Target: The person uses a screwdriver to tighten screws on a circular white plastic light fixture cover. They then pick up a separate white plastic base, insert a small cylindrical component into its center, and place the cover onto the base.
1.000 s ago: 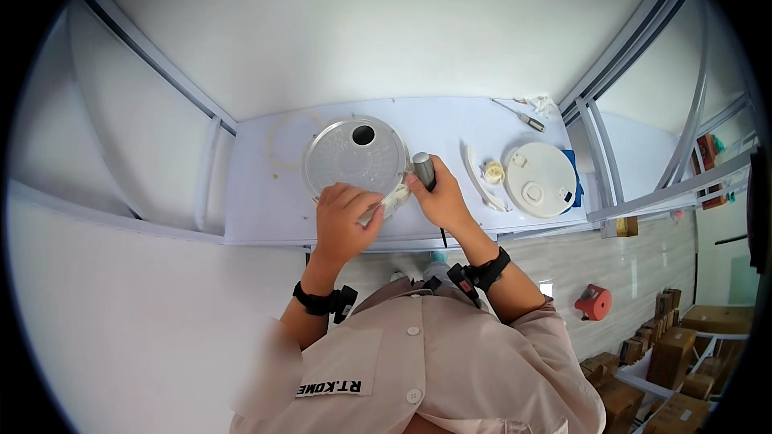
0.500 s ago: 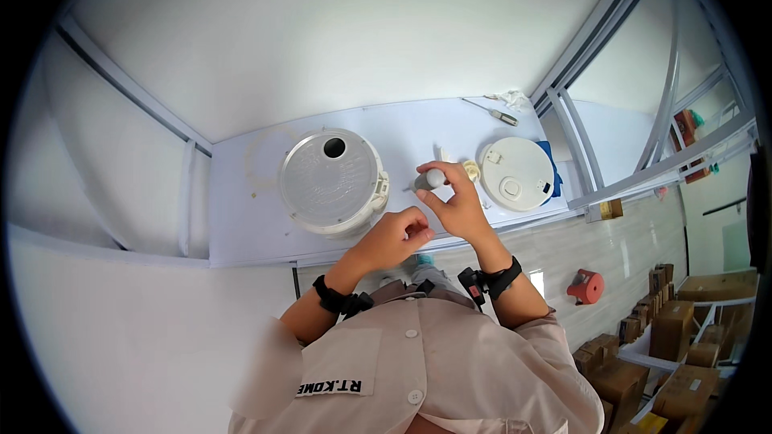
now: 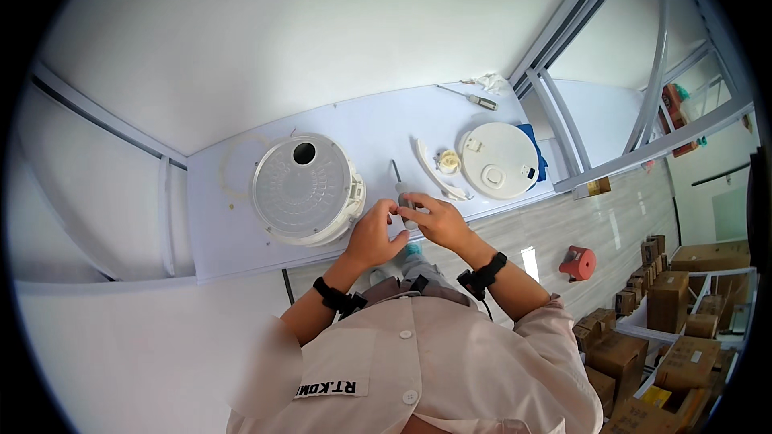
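Observation:
A screwdriver [image 3: 406, 207] with a grey handle is gripped in my right hand [image 3: 441, 223], its thin shaft pointing away from me over the table's front edge. Close beside the handle is my left hand [image 3: 372, 235], its fingers curled in. Whether a small part is between those fingers cannot be made out. To the left of the hands stands a round white tub-like housing [image 3: 302, 189] with a translucent top and a dark round hole. On the right lie a curved white strip [image 3: 430, 167], a small cream round part [image 3: 448, 161] and a round white lid [image 3: 500, 161].
A second screwdriver [image 3: 470, 97] lies at the back of the white table [image 3: 378, 124], near crumpled clear plastic [image 3: 491, 83]. Something blue [image 3: 531, 147] shows under the lid's edge. Metal framing [image 3: 563, 133] borders the right side. A red stool [image 3: 577, 264] and cardboard boxes [image 3: 671, 301] are on the floor side.
My right hand has come down nearer my body, swinging the screwdriver so its shaft points away. My left hand has shifted slightly left. The view has moved, showing the curved strip uncovered.

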Demonstrator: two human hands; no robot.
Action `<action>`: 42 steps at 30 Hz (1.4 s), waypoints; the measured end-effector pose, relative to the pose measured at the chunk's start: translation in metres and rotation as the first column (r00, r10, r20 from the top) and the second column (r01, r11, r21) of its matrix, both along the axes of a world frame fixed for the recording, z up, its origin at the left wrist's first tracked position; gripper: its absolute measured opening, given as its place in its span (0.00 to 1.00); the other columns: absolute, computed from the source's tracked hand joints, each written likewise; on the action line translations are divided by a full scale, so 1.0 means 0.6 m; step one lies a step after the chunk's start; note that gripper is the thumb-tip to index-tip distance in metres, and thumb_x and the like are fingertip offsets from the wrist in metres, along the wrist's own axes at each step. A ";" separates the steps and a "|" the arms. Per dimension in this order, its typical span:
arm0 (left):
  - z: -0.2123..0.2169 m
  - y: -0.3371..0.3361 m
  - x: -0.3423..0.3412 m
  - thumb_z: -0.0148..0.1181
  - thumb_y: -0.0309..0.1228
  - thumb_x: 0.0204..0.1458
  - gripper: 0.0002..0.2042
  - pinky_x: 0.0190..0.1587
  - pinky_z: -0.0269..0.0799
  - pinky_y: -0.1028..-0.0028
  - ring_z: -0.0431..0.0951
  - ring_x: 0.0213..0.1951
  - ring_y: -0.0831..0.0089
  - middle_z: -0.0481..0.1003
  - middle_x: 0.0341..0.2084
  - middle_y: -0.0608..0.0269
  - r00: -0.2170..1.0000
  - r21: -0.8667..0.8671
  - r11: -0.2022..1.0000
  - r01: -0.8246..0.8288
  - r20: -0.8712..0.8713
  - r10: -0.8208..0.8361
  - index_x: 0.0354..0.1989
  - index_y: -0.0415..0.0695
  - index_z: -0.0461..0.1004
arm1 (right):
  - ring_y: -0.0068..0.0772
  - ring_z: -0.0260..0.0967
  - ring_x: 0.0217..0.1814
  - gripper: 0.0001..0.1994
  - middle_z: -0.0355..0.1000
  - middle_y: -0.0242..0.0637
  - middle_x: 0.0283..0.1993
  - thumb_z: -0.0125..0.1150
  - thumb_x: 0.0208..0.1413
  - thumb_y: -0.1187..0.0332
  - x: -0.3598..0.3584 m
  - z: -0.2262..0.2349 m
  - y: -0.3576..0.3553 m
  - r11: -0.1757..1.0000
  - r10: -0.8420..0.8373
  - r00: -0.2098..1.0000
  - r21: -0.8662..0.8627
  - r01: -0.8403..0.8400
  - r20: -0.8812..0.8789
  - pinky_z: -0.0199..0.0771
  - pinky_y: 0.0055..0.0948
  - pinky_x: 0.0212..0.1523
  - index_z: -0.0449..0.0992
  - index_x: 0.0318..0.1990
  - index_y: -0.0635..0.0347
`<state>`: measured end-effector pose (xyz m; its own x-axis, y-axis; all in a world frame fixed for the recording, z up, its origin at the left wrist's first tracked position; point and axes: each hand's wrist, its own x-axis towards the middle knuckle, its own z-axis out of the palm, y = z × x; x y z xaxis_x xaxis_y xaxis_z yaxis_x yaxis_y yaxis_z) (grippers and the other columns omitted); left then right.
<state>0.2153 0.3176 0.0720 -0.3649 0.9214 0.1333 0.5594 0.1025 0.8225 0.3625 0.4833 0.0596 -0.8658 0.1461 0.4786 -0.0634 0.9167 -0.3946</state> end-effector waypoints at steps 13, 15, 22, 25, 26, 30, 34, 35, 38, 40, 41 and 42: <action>-0.033 0.008 -0.009 0.75 0.36 0.49 0.42 0.64 0.72 0.55 0.74 0.63 0.45 0.71 0.64 0.42 0.984 -0.030 0.999 0.034 -0.173 -0.038 0.72 0.36 0.63 | 0.50 0.77 0.57 0.17 0.68 0.40 0.66 0.65 0.51 0.73 -0.015 -0.054 -0.011 0.996 0.086 0.971 -0.038 -0.080 0.222 0.83 0.43 0.50 0.80 0.50 0.51; -0.044 0.011 -0.010 0.74 0.36 0.49 0.43 0.64 0.72 0.55 0.75 0.62 0.45 0.72 0.63 0.42 0.980 -0.043 0.999 0.029 -0.197 -0.037 0.73 0.35 0.61 | 0.50 0.76 0.58 0.17 0.68 0.40 0.67 0.66 0.51 0.73 -0.020 -0.059 -0.012 0.997 0.067 0.969 -0.049 -0.057 0.236 0.82 0.43 0.52 0.79 0.50 0.52; -0.062 0.014 -0.010 0.73 0.35 0.50 0.45 0.63 0.73 0.54 0.75 0.61 0.44 0.72 0.63 0.41 0.976 -0.133 0.991 0.002 -0.216 -0.031 0.76 0.35 0.56 | 0.49 0.76 0.56 0.21 0.68 0.40 0.68 0.69 0.49 0.71 -0.026 -0.057 -0.025 0.996 0.046 0.971 -0.085 -0.027 0.233 0.82 0.43 0.52 0.80 0.53 0.52; -0.060 0.014 -0.008 0.73 0.33 0.50 0.45 0.62 0.73 0.54 0.74 0.61 0.44 0.71 0.63 0.40 0.984 -0.149 0.989 -0.010 -0.178 -0.017 0.76 0.37 0.55 | 0.50 0.78 0.55 0.22 0.70 0.40 0.68 0.68 0.50 0.72 -0.019 -0.038 -0.029 0.998 -0.007 0.961 -0.057 0.024 0.276 0.82 0.42 0.50 0.80 0.56 0.50; -0.059 0.015 -0.008 0.73 0.33 0.50 0.44 0.62 0.73 0.54 0.74 0.61 0.44 0.71 0.63 0.41 0.981 -0.142 0.990 -0.015 -0.193 -0.013 0.76 0.37 0.56 | 0.50 0.78 0.53 0.22 0.71 0.40 0.66 0.68 0.50 0.73 -0.016 -0.031 -0.030 0.996 -0.025 0.963 -0.073 0.046 0.270 0.83 0.42 0.49 0.81 0.56 0.50; -0.042 0.019 0.004 0.73 0.31 0.50 0.39 0.61 0.74 0.56 0.74 0.62 0.45 0.72 0.63 0.44 0.952 -0.079 0.996 -0.041 -0.307 0.015 0.71 0.38 0.63 | 0.49 0.81 0.46 0.20 0.77 0.38 0.59 0.66 0.52 0.75 0.013 0.001 -0.012 0.982 -0.097 0.974 -0.138 0.128 0.206 0.83 0.42 0.45 0.82 0.54 0.51; -0.029 0.034 0.013 0.72 0.30 0.51 0.25 0.59 0.76 0.59 0.77 0.58 0.51 0.75 0.61 0.52 0.961 0.077 0.996 -0.039 -0.269 0.058 0.58 0.40 0.76 | 0.48 0.80 0.43 0.17 0.80 0.37 0.50 0.66 0.53 0.76 0.045 0.057 0.025 0.964 -0.202 0.969 -0.143 0.222 0.145 0.82 0.43 0.42 0.83 0.51 0.52; -0.024 0.041 0.018 0.71 0.30 0.52 0.21 0.57 0.76 0.59 0.78 0.56 0.52 0.76 0.59 0.54 0.966 0.085 0.995 -0.045 -0.250 0.065 0.55 0.40 0.77 | 0.49 0.80 0.42 0.15 0.80 0.38 0.46 0.65 0.54 0.76 0.056 0.063 0.038 0.954 -0.240 0.961 -0.151 0.260 0.138 0.81 0.43 0.41 0.83 0.50 0.53; -0.002 0.065 0.030 0.70 0.29 0.53 0.14 0.53 0.77 0.59 0.80 0.51 0.55 0.79 0.52 0.58 0.970 0.108 0.992 -0.060 -0.228 0.084 0.48 0.42 0.80 | 0.49 0.80 0.40 0.14 0.81 0.39 0.44 0.65 0.54 0.76 0.092 0.078 0.081 0.915 -0.324 0.929 -0.190 0.355 0.176 0.81 0.42 0.40 0.83 0.49 0.54; 0.007 0.082 0.042 0.69 0.28 0.53 0.12 0.50 0.77 0.59 0.80 0.47 0.56 0.80 0.48 0.60 0.964 0.121 0.991 -0.060 -0.250 0.089 0.46 0.42 0.80 | 0.46 0.81 0.38 0.13 0.81 0.40 0.43 0.66 0.55 0.75 0.112 0.078 0.108 0.898 -0.364 0.920 -0.207 0.388 0.148 0.81 0.39 0.40 0.84 0.48 0.56; 0.007 0.092 0.047 0.69 0.28 0.53 0.12 0.49 0.77 0.60 0.80 0.47 0.56 0.80 0.47 0.61 0.961 0.129 0.990 -0.055 -0.264 0.087 0.45 0.42 0.80 | 0.44 0.82 0.39 0.13 0.82 0.40 0.43 0.66 0.56 0.76 0.122 0.078 0.118 0.884 -0.382 0.914 -0.232 0.405 0.140 0.80 0.37 0.40 0.83 0.48 0.56; 0.005 0.104 0.051 0.69 0.28 0.53 0.11 0.49 0.77 0.60 0.80 0.46 0.56 0.80 0.46 0.61 0.957 0.138 0.989 -0.048 -0.278 0.085 0.45 0.43 0.80 | 0.42 0.82 0.40 0.13 0.82 0.41 0.43 0.66 0.56 0.76 0.130 0.078 0.126 0.870 -0.401 0.907 -0.256 0.422 0.132 0.80 0.36 0.40 0.83 0.49 0.57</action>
<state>0.2462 0.3801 0.0749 -0.3554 0.8645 0.3554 0.7661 0.0516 0.6407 0.4407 0.5590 0.1061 -0.7292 0.6119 0.3063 0.3340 0.7090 -0.6212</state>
